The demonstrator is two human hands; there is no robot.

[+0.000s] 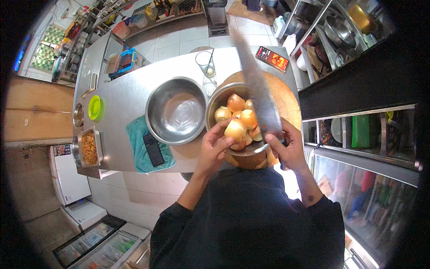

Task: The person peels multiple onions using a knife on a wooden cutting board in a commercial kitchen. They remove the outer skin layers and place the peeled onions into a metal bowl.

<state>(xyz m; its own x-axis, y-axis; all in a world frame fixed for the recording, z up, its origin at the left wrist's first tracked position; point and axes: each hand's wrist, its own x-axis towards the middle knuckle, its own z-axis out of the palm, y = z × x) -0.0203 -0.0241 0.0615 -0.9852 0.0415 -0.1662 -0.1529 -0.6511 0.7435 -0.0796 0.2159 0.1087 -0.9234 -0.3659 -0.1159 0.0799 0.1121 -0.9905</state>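
Note:
My left hand point(215, 144) holds a yellow onion point(234, 130) between thumb and fingers, over the near side of a steel bowl point(215, 104). Several more onions point(235, 102), with brown and golden skins, lie in that bowl. In my right hand point(288, 146) is a large knife point(258, 87) with a broad blade, gripped at its dark handle. The blade points away from me and slants across the bowl's right side, hiding part of it; its far end is blurred. Under the bowl is a round wooden chopping board point(284, 92).
A second steel bowl point(177, 111), bare inside, stands left of the onions. Beyond are a drinking glass point(205, 64) and a lit phone point(272, 59). A dark phone point(153, 150) lies on a teal towel point(136, 134). A green bowl point(95, 107) and a food tub point(90, 148) sit far left.

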